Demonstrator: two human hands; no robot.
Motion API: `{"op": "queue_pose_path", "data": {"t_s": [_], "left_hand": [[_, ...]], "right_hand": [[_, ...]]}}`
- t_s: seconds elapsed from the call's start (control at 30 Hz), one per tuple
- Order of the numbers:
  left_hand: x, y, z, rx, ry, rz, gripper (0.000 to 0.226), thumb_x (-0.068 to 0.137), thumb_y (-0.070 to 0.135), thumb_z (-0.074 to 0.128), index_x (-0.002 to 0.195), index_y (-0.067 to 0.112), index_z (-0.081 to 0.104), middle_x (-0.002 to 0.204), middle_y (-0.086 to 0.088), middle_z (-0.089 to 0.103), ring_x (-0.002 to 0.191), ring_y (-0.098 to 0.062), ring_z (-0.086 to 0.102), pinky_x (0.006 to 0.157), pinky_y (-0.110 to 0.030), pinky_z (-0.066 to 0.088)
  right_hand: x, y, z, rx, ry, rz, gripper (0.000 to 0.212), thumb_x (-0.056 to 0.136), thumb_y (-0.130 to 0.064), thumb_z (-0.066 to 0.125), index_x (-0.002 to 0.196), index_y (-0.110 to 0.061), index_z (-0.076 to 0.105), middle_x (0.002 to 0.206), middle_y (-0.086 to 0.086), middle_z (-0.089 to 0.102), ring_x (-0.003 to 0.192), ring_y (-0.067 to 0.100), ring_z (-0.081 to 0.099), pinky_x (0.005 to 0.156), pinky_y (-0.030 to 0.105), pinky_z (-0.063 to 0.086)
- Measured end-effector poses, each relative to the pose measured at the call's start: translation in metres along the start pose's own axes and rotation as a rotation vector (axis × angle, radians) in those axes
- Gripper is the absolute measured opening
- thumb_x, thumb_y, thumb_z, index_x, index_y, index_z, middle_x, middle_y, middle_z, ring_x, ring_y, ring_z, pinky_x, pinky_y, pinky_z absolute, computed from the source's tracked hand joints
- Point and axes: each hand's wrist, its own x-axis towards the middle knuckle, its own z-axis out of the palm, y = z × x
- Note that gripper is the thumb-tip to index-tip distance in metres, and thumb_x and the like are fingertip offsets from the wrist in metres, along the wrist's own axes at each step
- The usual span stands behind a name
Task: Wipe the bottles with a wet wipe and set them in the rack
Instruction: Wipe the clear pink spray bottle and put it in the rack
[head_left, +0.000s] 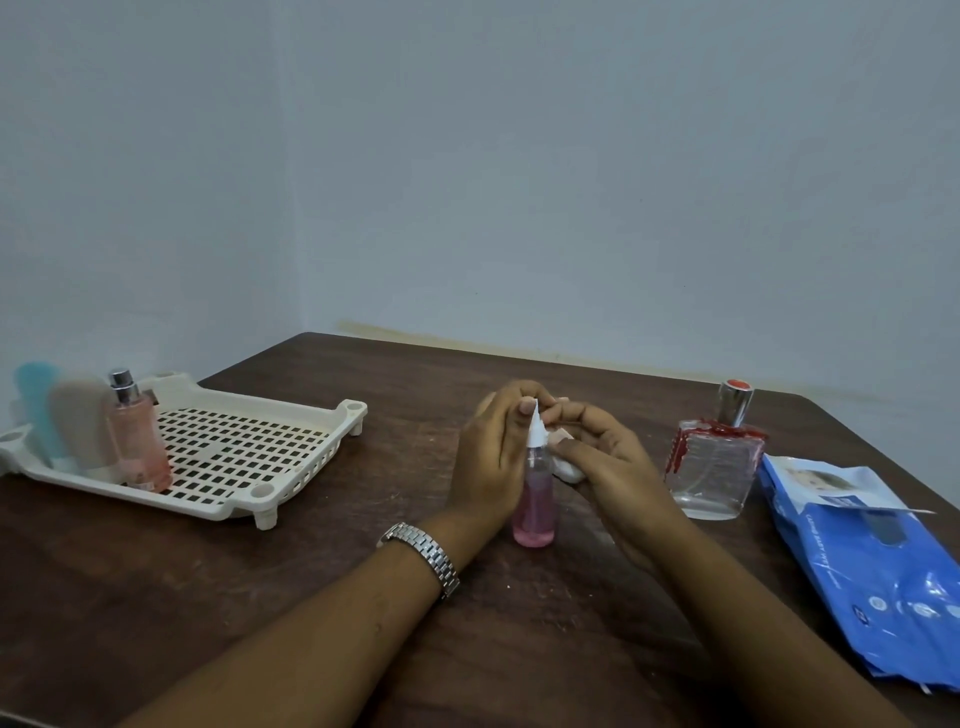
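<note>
A small clear bottle of pink liquid (534, 506) with a white pointed cap stands on the dark wooden table (311, 571) at the centre. My left hand (485, 462) curls around its upper part from the left. My right hand (608, 457) holds a crumpled white wet wipe (566, 470) against the bottle's neck. At the left, a cream perforated rack (234, 457) holds a blue bottle (39, 410), a beige bottle (83, 426) and a pink spray bottle (137, 441). A square glass perfume bottle (714, 462) with a silver and red cap stands to the right.
A blue pack of wet wipes (872, 561) lies at the table's right edge, its flap lifted. The rack overhangs the table's left side. Pale walls stand behind the table.
</note>
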Motion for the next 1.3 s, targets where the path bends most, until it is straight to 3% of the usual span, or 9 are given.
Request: {"op": "queue_pose_path", "data": {"t_s": [0.13,0.27,0.37,0.5,0.73,0.87,1.07,1.2,1.3], "left_hand": [[0.001,-0.005,0.000,-0.044,-0.004,-0.040,0.032,0.096,0.056,0.031,0.093,0.040,0.058,0.098,0.006,0.067,0.103,-0.024,0.062,0.085,-0.048,0.051],[0.003,-0.006,-0.002,-0.040,-0.048,-0.043,0.037,0.094,0.061,0.029,0.093,0.039,0.058,0.100,0.009,0.067,0.106,-0.021,0.060,0.087,-0.032,0.049],[0.006,-0.008,-0.003,-0.047,-0.101,-0.063,0.031,0.093,0.060,0.033,0.091,0.041,0.057,0.091,0.016,0.062,0.093,-0.018,0.060,0.077,-0.035,0.049],[0.006,-0.008,-0.008,-0.123,-0.146,-0.118,0.032,0.092,0.057,0.041,0.087,0.027,0.052,0.076,0.017,0.057,0.073,-0.003,0.055,0.065,-0.023,0.045],[0.005,-0.011,-0.010,-0.228,-0.236,-0.362,0.018,0.097,0.033,0.046,0.092,0.016,0.042,0.058,0.016,0.048,0.054,0.001,0.044,0.053,-0.015,0.039],[0.005,-0.019,-0.010,-0.174,-0.164,-0.470,0.018,0.098,0.033,0.048,0.088,0.020,0.042,0.065,0.008,0.048,0.055,-0.004,0.047,0.054,-0.022,0.040],[0.007,-0.023,-0.010,0.013,0.076,-0.572,0.022,0.099,0.037,0.044,0.090,0.017,0.046,0.072,0.004,0.058,0.070,-0.016,0.057,0.067,-0.031,0.045],[0.014,-0.031,-0.014,-0.062,0.239,-0.680,0.019,0.101,0.037,0.039,0.092,0.021,0.044,0.080,-0.006,0.071,0.080,-0.025,0.068,0.073,-0.035,0.053],[0.017,-0.029,-0.016,-0.079,0.324,-0.741,0.019,0.100,0.037,0.040,0.093,0.019,0.044,0.086,-0.004,0.068,0.077,-0.018,0.064,0.060,-0.027,0.046]], "right_hand": [[-0.003,0.001,-0.001,-0.213,-0.133,-0.047,0.035,0.080,-0.019,0.067,0.113,-0.015,0.056,0.110,0.003,0.064,0.100,0.016,0.063,0.086,0.032,0.053],[-0.002,0.003,-0.001,-0.269,-0.122,-0.087,0.039,0.077,-0.016,0.072,0.112,-0.016,0.055,0.109,0.001,0.065,0.100,0.013,0.064,0.082,0.028,0.054],[-0.002,0.003,0.000,-0.248,-0.052,-0.132,0.038,0.074,-0.008,0.074,0.106,-0.009,0.055,0.103,0.003,0.066,0.090,0.007,0.066,0.072,0.021,0.053],[-0.002,0.006,0.006,-0.491,0.064,-0.305,0.027,0.071,-0.012,0.078,0.092,-0.012,0.061,0.087,-0.008,0.066,0.075,-0.002,0.061,0.063,0.011,0.047],[-0.003,0.012,0.010,-0.812,0.155,-0.478,0.011,0.079,-0.015,0.072,0.087,-0.019,0.067,0.083,-0.009,0.064,0.079,-0.001,0.058,0.063,0.007,0.043],[-0.003,0.014,0.011,-0.893,0.095,-0.383,0.022,0.085,-0.021,0.065,0.107,-0.022,0.064,0.100,-0.007,0.064,0.081,-0.003,0.055,0.067,0.005,0.040],[-0.008,0.010,0.012,-0.993,-0.080,-0.286,0.074,0.071,-0.032,0.079,0.136,-0.026,0.043,0.124,-0.011,0.055,0.099,-0.002,0.043,0.079,0.006,0.035],[-0.006,0.015,0.010,-0.948,-0.032,-0.169,0.075,0.070,-0.036,0.079,0.135,-0.020,0.044,0.127,-0.001,0.058,0.096,0.003,0.049,0.078,0.013,0.042],[-0.003,0.015,0.008,-0.888,0.104,-0.176,0.066,0.072,-0.036,0.076,0.129,-0.017,0.052,0.118,0.000,0.062,0.090,0.004,0.057,0.072,0.010,0.045]]}}
